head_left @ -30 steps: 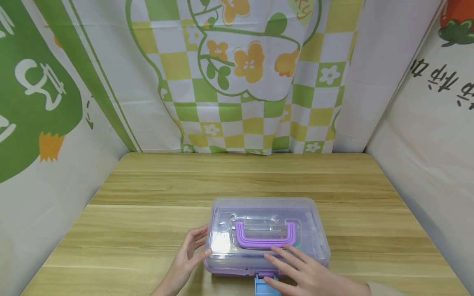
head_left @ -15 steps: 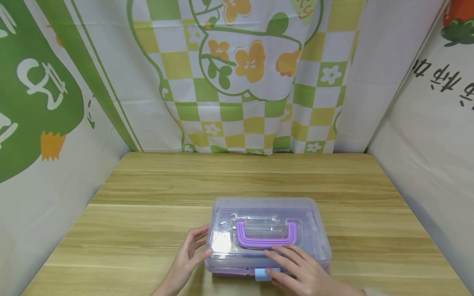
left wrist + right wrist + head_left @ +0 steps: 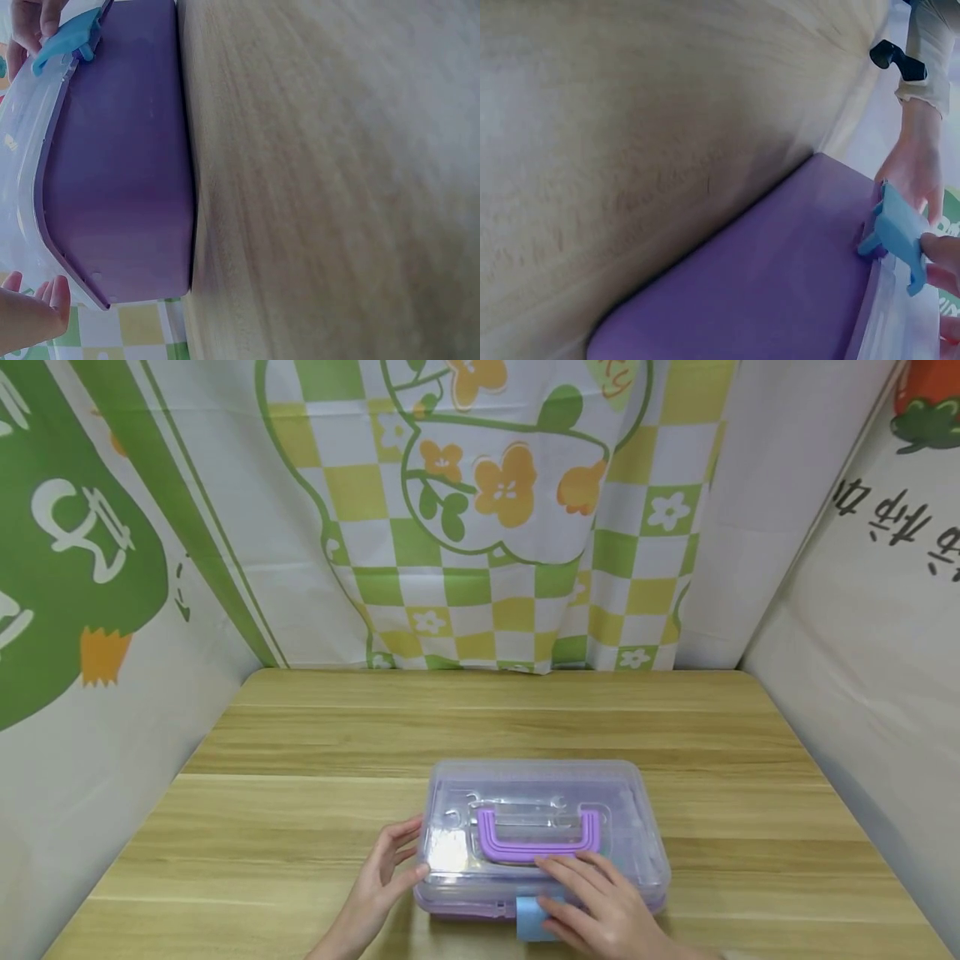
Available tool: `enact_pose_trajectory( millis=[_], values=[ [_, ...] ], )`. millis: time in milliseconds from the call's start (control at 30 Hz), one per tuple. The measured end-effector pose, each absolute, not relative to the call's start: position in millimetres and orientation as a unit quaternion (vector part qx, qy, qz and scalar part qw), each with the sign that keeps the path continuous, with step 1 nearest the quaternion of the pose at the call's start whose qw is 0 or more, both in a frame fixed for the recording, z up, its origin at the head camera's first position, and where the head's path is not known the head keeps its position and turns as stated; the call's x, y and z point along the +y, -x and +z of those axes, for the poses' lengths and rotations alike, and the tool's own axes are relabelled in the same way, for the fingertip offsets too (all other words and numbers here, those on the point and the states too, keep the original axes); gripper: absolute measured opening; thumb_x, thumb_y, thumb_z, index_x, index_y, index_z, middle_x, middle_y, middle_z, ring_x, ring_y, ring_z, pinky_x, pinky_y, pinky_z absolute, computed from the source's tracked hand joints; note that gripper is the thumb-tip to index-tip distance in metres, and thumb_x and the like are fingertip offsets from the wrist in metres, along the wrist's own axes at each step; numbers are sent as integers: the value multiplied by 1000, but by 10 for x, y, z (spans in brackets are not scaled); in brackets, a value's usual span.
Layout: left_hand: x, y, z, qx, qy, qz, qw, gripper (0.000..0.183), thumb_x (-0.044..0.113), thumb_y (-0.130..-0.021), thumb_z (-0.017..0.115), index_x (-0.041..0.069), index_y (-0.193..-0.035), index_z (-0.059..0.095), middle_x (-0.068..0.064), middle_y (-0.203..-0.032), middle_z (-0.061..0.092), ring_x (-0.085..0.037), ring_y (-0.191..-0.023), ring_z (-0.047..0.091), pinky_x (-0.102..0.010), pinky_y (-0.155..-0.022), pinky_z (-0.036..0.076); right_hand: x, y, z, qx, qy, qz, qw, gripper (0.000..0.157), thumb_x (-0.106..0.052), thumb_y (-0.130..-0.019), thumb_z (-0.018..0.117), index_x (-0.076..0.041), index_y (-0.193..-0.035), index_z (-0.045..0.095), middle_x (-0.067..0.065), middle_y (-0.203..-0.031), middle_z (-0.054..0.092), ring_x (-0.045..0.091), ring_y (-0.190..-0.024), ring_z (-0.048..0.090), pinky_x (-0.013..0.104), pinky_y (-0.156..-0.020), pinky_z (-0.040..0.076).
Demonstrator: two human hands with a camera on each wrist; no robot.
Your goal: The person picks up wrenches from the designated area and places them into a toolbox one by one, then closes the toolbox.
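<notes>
A purple storage box with a clear, closed lid and a purple handle stands near the front of the wooden table. My left hand rests at its left end, thumb on the lid's front corner and fingers loosely bent along the side. At the front, my right hand holds the blue latch with thumb and forefinger, while other fingers lie on the lid below the handle. The latch tilts outward from the lid, its hooked end apart from it. Shapes inside the box are blurred by the lid.
The wooden table reaches back to a green, yellow and white patterned curtain. White printed cloth panels border it on both sides. A dark device shows by the other forearm's sleeve in the right wrist view.
The latch hung down in front of the box, then was swung up against the lid's front edge, and now tilts partly outward. My right hand shifted slightly left; the left hand stayed still.
</notes>
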State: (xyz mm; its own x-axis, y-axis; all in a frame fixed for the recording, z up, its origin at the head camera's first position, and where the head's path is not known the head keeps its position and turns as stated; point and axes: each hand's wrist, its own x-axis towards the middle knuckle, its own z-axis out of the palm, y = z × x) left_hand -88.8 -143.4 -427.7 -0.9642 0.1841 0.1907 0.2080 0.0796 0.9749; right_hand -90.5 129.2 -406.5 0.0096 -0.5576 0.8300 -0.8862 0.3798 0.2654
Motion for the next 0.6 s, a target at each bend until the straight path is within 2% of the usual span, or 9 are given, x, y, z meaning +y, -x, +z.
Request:
enact_pose_trajectory(
  millis=[200, 600],
  values=[
    [-1431, 886, -4275, -735, 135, -664, 10, 42, -1, -82, 53, -1, -122, 40, -17, -129, 40, -3, -113, 40, -21, -92, 34, 1264, 850, -4137, -708, -501, 156, 472, 29, -28, -89, 52, -12, -70, 67, 21, -95, 62, 29, -84, 60, 40, -69, 44],
    [-1435, 881, -4267, -735, 138, -663, 12, 42, -2, -82, 53, -1, -122, 40, -17, -129, 40, -3, -114, 40, -20, -92, 34, 1280, 810, -4147, -727, -498, 133, 453, 29, -27, -91, 47, -12, -75, 66, 23, -102, 59, 31, -90, 58, 41, -77, 39]
  ],
)
